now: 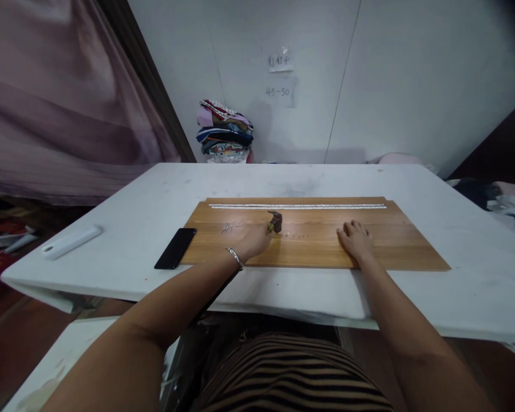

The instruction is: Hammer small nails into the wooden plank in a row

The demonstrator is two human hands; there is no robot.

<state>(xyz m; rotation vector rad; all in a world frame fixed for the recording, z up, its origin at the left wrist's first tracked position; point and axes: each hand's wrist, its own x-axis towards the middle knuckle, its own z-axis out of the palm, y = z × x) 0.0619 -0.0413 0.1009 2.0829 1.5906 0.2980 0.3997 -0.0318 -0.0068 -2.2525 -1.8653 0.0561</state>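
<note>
Since the left hand (253, 240), fingers closed round a hammer (275, 220) held over a row of dark dots (292, 235), would probably do best with short, square taps, the right hand (355, 240), fingers flat and close together, rightly steadies the wooden board (403, 252) on a white table (154, 194) before a pale wall (412, 86).

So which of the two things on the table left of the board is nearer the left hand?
The black phone, at the left edge of the wooden board near the left hand; the white bar lies farther left.
</note>
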